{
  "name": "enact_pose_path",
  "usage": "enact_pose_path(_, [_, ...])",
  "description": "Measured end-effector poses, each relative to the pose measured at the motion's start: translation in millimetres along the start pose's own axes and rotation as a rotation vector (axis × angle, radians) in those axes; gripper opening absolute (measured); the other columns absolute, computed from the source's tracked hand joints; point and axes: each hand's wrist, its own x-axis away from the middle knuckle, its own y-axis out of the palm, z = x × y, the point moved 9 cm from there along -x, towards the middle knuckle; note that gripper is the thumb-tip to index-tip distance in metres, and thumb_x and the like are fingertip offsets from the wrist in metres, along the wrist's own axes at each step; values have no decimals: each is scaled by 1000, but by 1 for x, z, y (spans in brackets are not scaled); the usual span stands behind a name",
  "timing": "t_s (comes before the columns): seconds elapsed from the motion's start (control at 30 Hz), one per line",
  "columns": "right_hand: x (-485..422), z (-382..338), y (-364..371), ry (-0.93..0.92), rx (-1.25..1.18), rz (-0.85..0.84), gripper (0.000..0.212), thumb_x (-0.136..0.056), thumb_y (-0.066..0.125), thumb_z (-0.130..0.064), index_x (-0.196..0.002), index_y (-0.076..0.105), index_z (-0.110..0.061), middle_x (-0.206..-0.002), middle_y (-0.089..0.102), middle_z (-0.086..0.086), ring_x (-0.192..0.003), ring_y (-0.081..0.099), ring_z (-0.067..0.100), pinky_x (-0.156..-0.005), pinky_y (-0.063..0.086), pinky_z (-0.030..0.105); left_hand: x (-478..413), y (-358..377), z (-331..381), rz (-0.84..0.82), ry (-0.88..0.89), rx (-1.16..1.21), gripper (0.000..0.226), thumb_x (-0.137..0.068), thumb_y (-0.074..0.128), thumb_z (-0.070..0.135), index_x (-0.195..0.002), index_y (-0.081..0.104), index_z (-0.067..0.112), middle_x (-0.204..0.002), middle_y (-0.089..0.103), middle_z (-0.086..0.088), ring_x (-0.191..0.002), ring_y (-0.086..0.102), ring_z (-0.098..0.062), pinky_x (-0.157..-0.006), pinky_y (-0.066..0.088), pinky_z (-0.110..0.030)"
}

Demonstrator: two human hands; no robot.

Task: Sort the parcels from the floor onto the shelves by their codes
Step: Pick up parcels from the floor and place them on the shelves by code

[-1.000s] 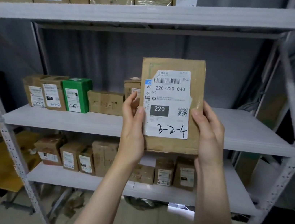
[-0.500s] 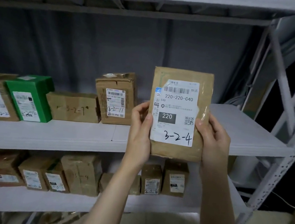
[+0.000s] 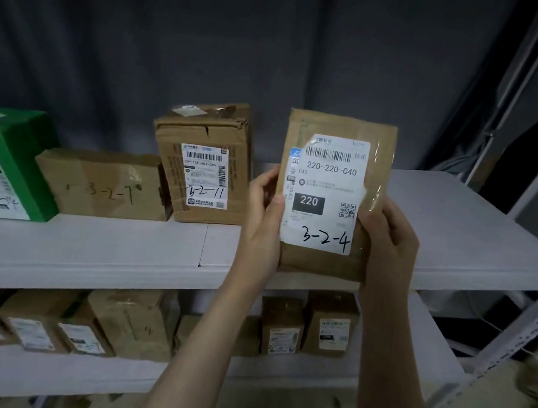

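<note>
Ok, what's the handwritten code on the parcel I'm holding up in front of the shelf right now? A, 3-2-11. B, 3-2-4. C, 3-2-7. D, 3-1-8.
B: the white label on the flat brown parcel, gripped at its sides by the left hand and right hand, has 3-2-4 handwritten along its bottom edge.

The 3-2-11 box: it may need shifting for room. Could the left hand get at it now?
Probably not while busy: the left hand grips the 3-2-4 parcel. Otherwise the 3-2-11 box stands right beside it, nothing between.
</note>
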Motion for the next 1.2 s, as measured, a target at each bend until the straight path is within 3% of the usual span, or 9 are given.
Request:
enact_pose_path(0.13, [-4, 19, -1, 1, -15, 45, 52, -82, 68, -27, -126, 61, -2, -113, 71, 12, -101, 70, 29, -68, 58, 29, -10, -1, -17, 6, 11, -37, 30, -104, 39, 12, -132, 41, 24, -120, 49, 25, -106, 49, 21, -86, 41, -4])
enact_pose_path(0.23, [-9, 26, 1, -8, -27, 60, 63, -75, 71, -33, -129, 58, -3, -117, 69, 14, -100, 71, 26, -69, 59, 30, -20, -1, -26, 5, 8, -22, 30, -104, 41, 13, -132, 42, 23, -121, 51, 23, -110, 51, 15, -93, 45, -13])
enact_pose_path(0.4, [-24, 47, 4, -11, 9, 81, 63, -75, 70, -33, -128, 58, -2, -118, 68, 14, -105, 69, 26, -74, 60, 34, -28, -7, -46, 69, 35, -54, 27, -104, 41, 14, -131, 41, 14, -119, 51, 17, -106, 52, 16, -87, 45, -9])
enact_pose_path(0.53, [-27, 88, 7, 59, 180, 41, 54, -77, 72, -28, -125, 58, -7, -116, 69, 5, -106, 68, 18, -83, 61, 39, -24, -20, -94, 122, -74, -124, 44, -100, 46, 41, -134, 42, 12, -120, 57, 5, -109, 58, -2, -90, 55, -31])
enact_pose_path(0.63, [-25, 101, 10, 6, 356, 46, 46, -81, 77, -14, -123, 57, -11, -116, 67, -1, -110, 64, 12, -85, 59, 31, -25, -25, -108, 137, -116, -192, 64, -90, 47, 57, -136, 40, 13, -127, 57, -1, -117, 57, -12, -95, 53, -44])
enact_pose_path(0.8, [-24, 99, 13, -56, 440, 88, 46, -83, 77, -17, -123, 55, -10, -112, 64, -4, -101, 61, 1, -74, 55, 13, -27, -25, -113, 140, -115, -210, 54, -95, 49, 47, -137, 41, 13, -124, 61, 3, -113, 60, -6, -92, 55, -34])
enact_pose_path(0.9, [-22, 101, 14, -64, 480, 122, 49, -83, 74, -31, -123, 55, -12, -114, 64, -2, -100, 61, 1, -75, 57, 19, -22, -32, -113, 255, -89, -212, 36, -97, 57, 34, -125, 49, 14, -114, 64, 5, -104, 62, -2, -86, 56, -30])
enact_pose_path(1.03, [-24, 107, 13, -52, 560, 162, 56, -80, 68, -50, -119, 55, -12, -112, 64, 1, -100, 63, 12, -79, 58, 29, -17, -42, -108, 420, -35, -281, 26, -93, 66, 29, -109, 52, 14, -105, 60, -2, -96, 59, -10, -80, 53, -26])
enact_pose_path(1.2, [-27, 109, 13, 12, 678, 177, 37, -88, 69, -41, -103, 45, -17, -91, 58, -3, -82, 59, 15, -63, 41, 16, -20, -42, -107, 429, 3, -373, 16, -90, 68, 17, -93, 53, 15, -93, 56, -4, -85, 57, -19, -73, 46, -18])
